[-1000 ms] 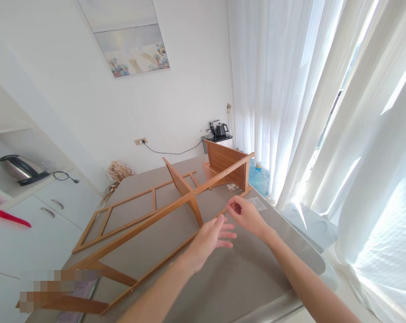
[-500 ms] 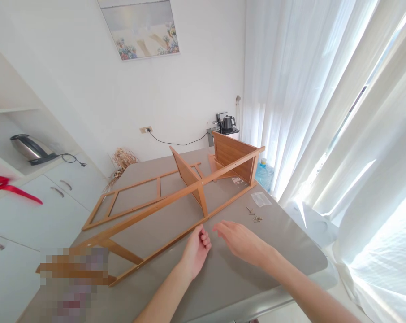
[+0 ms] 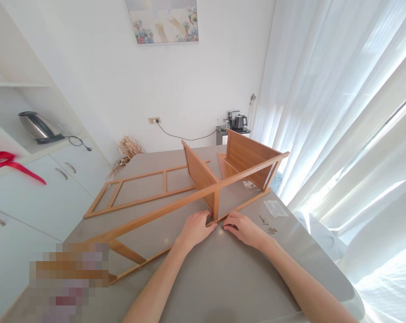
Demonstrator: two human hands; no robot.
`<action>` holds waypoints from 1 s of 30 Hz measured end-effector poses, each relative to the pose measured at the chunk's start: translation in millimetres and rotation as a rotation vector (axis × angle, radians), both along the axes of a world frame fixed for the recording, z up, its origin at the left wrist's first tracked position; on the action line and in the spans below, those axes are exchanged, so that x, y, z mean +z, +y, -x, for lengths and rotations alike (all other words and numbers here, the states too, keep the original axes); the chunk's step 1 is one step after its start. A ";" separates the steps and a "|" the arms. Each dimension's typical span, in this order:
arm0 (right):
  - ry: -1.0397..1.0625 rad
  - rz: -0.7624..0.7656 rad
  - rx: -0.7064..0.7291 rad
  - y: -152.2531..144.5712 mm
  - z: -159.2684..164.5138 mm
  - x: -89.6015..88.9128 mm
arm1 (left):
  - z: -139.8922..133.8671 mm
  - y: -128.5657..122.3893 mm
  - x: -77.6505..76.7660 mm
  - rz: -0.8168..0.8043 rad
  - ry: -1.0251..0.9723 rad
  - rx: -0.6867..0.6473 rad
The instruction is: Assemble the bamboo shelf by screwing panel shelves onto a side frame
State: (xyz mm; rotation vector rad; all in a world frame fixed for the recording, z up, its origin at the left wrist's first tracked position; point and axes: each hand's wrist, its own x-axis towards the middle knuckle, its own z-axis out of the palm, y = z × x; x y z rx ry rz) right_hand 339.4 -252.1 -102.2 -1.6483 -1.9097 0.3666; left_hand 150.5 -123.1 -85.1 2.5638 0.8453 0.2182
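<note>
Wooden frame (image 3: 201, 177) is lying sideways across the table (image 3: 243, 278), and both hands are now closing in at its middle joint! Left hand (image 3: 195, 229), short of it a half-second ago, is gripping the lower rail; right hand (image 3: 241, 228) is bunching fingertips alongside, its hold unclear, near loose screws (image 3: 272, 230).

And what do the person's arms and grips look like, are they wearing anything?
The left arm and right arm are bare where they show: no sleeves, watch or bracelet. The left grip and right grip wear no gloves, and I can't spot any rings.
</note>
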 end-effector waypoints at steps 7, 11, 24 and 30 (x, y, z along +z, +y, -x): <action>0.012 -0.005 0.013 3.6 1.7 -6.6 | -2.0 -0.9 -11.9 -0.011 -0.016 0.017; 0.008 -0.012 0.007 3.5 3.6 -5.8 | -3.0 0.7 -15.6 0.000 -0.014 0.062; 0.012 0.004 -0.051 2.7 7.7 -3.4 | 0.5 6.2 -9.6 0.182 -0.139 0.052; 0.012 0.012 -0.057 2.5 7.6 -3.4 | 0.4 8.7 -8.4 0.208 -0.140 0.043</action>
